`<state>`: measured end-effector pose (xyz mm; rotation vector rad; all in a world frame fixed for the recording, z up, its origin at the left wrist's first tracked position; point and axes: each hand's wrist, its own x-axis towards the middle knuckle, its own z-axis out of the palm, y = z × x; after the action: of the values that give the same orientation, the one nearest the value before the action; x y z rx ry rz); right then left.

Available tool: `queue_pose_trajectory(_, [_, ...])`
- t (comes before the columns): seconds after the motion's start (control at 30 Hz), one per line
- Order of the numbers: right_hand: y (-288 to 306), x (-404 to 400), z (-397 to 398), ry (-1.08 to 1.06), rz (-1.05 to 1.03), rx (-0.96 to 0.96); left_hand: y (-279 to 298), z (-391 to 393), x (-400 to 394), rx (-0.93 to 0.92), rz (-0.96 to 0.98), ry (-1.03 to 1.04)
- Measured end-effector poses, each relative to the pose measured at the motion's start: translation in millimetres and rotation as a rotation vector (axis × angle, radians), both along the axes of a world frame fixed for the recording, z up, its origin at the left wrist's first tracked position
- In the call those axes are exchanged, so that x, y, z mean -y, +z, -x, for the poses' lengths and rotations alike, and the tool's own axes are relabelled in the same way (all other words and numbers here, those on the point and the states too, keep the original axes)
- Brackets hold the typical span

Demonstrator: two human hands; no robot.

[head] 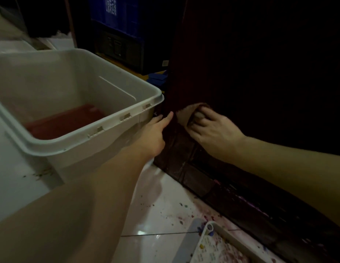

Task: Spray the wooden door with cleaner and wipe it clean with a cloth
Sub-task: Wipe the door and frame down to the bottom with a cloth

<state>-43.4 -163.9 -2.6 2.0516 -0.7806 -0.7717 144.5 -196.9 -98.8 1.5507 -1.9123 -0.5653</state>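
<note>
The dark wooden door (260,73) fills the right half of the view, its lower panels lit near the floor. My right hand (213,131) presses a pale cloth (186,115) against the door low down, fingers curled round the bunched cloth. My left hand (156,131) reaches to the door's left edge, fingers straight and touching the edge beside the cloth. No spray bottle shows.
A large white plastic bin (85,133) with a red base inside stands close on the left, almost touching the door edge. A white paint-stained tray (216,243) lies on the spattered tiled floor (161,215) at the bottom. Blue and dark crates (119,35) stand behind.
</note>
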Motion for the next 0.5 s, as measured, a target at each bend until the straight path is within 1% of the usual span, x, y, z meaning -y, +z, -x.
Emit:
queue_pose_trajectory(0.07, [3, 4, -3, -0.031, 0.058, 0.041, -3, -2, -1, 0.004, -0.001, -0.007])
queue_pose_trajectory(0.13, [-2, 2, -5, -0.070, 0.063, 0.026, -6, -4, 0, 0.010, -0.030, -0.020])
queue_pose_trajectory(0.33, [-48, -6, -4, -0.156, -0.136, -0.117, -16, -4, -2, -0.038, -0.103, -0.026])
queue_pose_trajectory(0.43, [-65, -5, -8, -0.190, -0.229, -0.127, -13, 5, -9, -0.088, -0.147, -0.037])
queue_pose_trajectory(0.5, [-66, -4, -13, -0.209, -0.258, -0.148, -8, 14, -13, -0.137, -0.185, -0.038])
